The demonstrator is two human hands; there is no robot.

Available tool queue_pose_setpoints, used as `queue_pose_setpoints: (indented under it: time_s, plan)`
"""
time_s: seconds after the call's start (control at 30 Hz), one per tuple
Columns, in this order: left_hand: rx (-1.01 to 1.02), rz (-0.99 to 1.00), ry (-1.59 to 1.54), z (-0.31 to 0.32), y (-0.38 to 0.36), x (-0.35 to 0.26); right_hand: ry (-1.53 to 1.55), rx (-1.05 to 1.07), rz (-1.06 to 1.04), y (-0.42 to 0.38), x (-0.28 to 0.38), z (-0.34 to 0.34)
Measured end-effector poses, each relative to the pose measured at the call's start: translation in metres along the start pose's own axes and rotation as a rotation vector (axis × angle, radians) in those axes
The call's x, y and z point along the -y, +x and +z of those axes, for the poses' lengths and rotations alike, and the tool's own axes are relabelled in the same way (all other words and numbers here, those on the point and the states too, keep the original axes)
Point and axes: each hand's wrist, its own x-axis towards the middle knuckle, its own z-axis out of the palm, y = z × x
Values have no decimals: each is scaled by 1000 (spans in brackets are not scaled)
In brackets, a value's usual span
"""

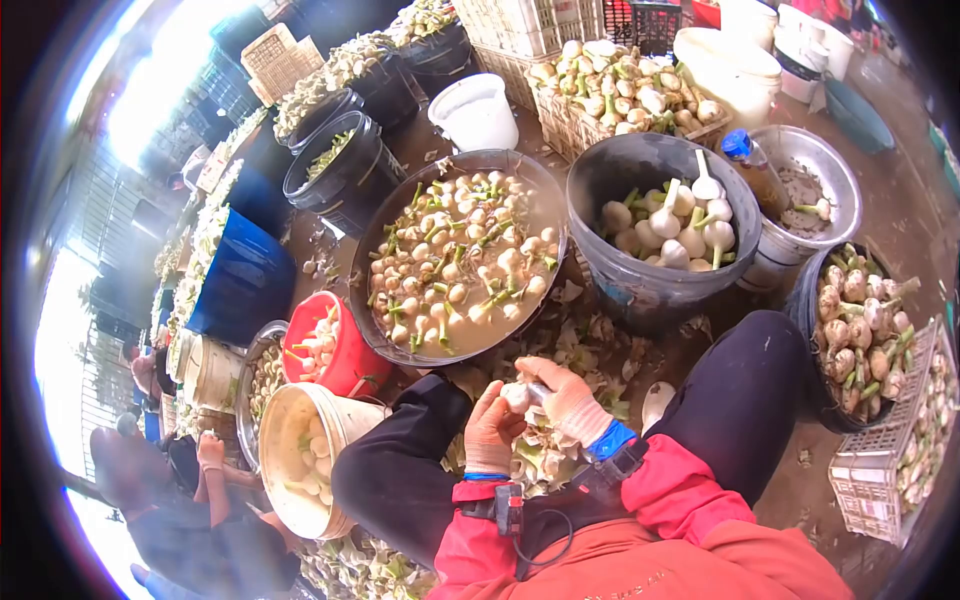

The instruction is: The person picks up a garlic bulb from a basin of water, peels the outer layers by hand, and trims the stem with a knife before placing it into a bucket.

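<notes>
Between my two gloved hands, over a heap of peelings [548, 455], is a white garlic bulb [516, 397]. My left hand [490, 432] has its fingers closed round the bulb's left side. My right hand [567, 398] is closed and touches the bulb from the right; a small greyish piece shows under its fingers, too small to make out. Just beyond my hands is a wide basin [545, 185] of murky water with many floating bulbs. Right of it, a dark bucket [640, 275] holds cleaner white bulbs with stems.
At left are a red bucket [358, 372], a cream bucket [345, 415] and a blue tub [240, 280]. A co-worker [190, 520] sits at lower left. Garlic crates stand at the back [565, 125] and right [865, 480], near a metal basin [845, 185] with a blue-capped bottle [757, 172].
</notes>
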Motion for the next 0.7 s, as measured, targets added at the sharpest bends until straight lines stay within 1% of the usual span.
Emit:
queue_pose_setpoints:
  time_s: [0.03,0.1,0.17,0.23,0.27,0.33,0.37,0.43,0.47,0.5,0.57,0.6,0.63,0.67,0.7]
  plan:
    - [0,0,-2,0,0,-1,-2,1,0,-1,-2,1]
    - [104,-107,-74,5,-3,-7,-31,63,-101,-4,-8,5]
    - [117,-110,-93,1,-2,-2,-39,80,-102,-5,-2,2]
    - [101,-30,-175,5,-4,1,66,67,-96,-4,3,1]
    - [101,-28,-175,7,-5,0,67,68,-97,-3,1,-1]
    - [221,54,-351,15,-13,-7,89,-61,-80,3,-12,-4]
    - [222,54,-352,15,-13,-7,88,-61,-81,6,-20,-3]
    - [316,86,-500,18,-15,-12,442,-275,232,15,-42,-2]
    - [338,84,-529,22,-19,-17,360,-353,272,17,-55,-5]
    - [339,83,-529,22,-18,-17,360,-354,272,17,-66,-3]
    - [285,135,-517,21,-16,-16,-183,-359,234,16,-80,0]
    - [286,135,-518,18,-13,-13,-297,-312,108,12,-69,3]
    - [259,173,-473,14,-10,-8,-299,-311,108,8,-56,6]
    - [231,209,-428,11,-7,-3,-141,-193,122,4,-43,8]
    - [229,206,-428,9,-5,1,19,-76,137,1,-34,10]
